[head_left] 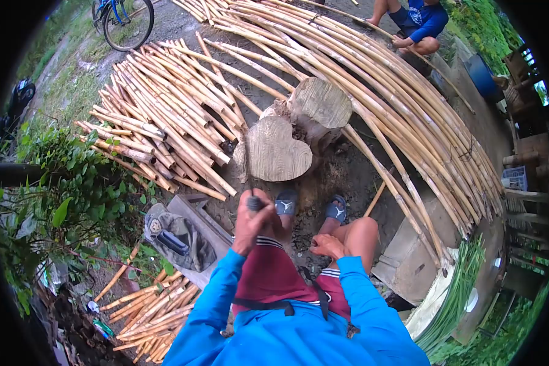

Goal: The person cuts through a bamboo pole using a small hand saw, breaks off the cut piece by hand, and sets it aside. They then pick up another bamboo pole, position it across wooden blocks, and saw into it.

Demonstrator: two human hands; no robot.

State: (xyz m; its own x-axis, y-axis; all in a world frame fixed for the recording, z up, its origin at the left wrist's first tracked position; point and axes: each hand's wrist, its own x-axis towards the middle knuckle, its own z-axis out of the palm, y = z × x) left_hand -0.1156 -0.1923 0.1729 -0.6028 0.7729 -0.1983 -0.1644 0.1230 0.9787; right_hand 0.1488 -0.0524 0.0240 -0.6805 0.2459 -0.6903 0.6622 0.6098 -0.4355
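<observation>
My left hand [250,221] is wrapped round the dark handle of a machete [254,202]. Its narrow blade points away from me, beside the left edge of a heart-shaped wooden chopping block [277,151]; the blade is hard to make out. My right hand [328,246] rests by my right knee with its fingers curled in, and no object shows in it. Behind the heart-shaped top is a second sawn stump top [321,102].
Cut bamboo poles [165,110] lie piled at the left, and long poles [372,67] curve across the right. A cap [180,235] lies on a wooden bench [208,263]. Another person [418,24] sits at the upper right. A bicycle [127,24] stands at the upper left.
</observation>
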